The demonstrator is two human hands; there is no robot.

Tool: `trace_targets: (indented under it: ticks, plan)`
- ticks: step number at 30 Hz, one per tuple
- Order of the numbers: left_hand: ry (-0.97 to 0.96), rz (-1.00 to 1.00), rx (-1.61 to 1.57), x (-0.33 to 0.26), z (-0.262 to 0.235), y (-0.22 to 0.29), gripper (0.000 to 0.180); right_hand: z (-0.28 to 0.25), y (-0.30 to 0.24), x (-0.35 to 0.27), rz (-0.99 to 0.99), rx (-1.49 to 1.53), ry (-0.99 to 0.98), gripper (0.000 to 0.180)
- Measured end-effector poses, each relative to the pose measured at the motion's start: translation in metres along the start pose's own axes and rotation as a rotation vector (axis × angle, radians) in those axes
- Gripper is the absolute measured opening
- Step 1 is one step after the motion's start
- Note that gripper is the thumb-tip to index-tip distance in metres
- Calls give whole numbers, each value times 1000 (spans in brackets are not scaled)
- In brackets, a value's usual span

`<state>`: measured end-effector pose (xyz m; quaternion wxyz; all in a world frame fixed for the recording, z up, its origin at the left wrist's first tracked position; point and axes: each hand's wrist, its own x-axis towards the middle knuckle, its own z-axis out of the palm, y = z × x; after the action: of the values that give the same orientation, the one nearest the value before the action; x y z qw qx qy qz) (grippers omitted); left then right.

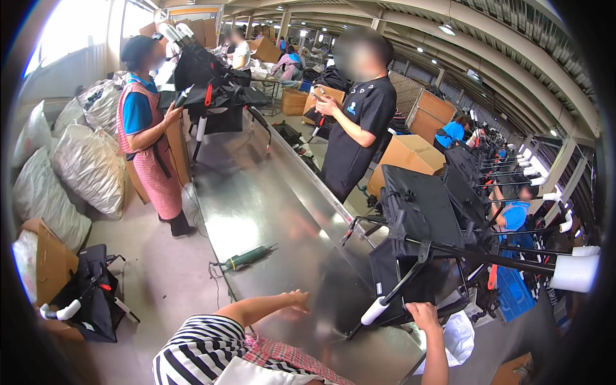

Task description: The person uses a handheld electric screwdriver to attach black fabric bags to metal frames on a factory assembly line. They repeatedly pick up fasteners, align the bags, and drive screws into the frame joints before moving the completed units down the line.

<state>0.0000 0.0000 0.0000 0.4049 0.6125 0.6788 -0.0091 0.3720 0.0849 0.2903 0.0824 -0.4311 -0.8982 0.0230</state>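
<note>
My left hand [296,301] hovers over or rests on the metal table [250,186]. Its fingers are loosely bent and a little apart, and I see nothing in them. My right hand [422,314] is closed around a tube at the near end of a black folding frame with fabric panels [423,205], which leans over the table's right edge. A white foam sleeve [374,311] covers one of its tubes, left of my right hand. Beyond my left hand lies a green electric screwdriver [249,257], its cord trailing off the table's left edge.
A co-worker [147,122] at the left holds a similar screwdriver near another black frame [218,96]. Another person in black [359,122] stands across the table. White sacks [90,151] fill the left side. More frames and a cardboard box [410,154] crowd the right.
</note>
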Motion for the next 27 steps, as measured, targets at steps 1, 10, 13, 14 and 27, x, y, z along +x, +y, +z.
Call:
trace_targets:
  ticks: [1,10,13,14,27]
  plan:
    - [54,80,-15,4,-6,9,104,-3,-3,3,8,7,26,43]
    - [389,659,-501,-123,-48,84,95,92,-94,-21,77,33,285,46]
    - [526,740,-574,-132,-65,129,94,87,-126,-20,56,55,295,45]
    - [574,715,-605,-133,-68,144,96,85,-139,-20,49,67,296,43]
    - [791,487,-656,-135,-74,143,60,69,-105,-81,-146,-45,307,46]
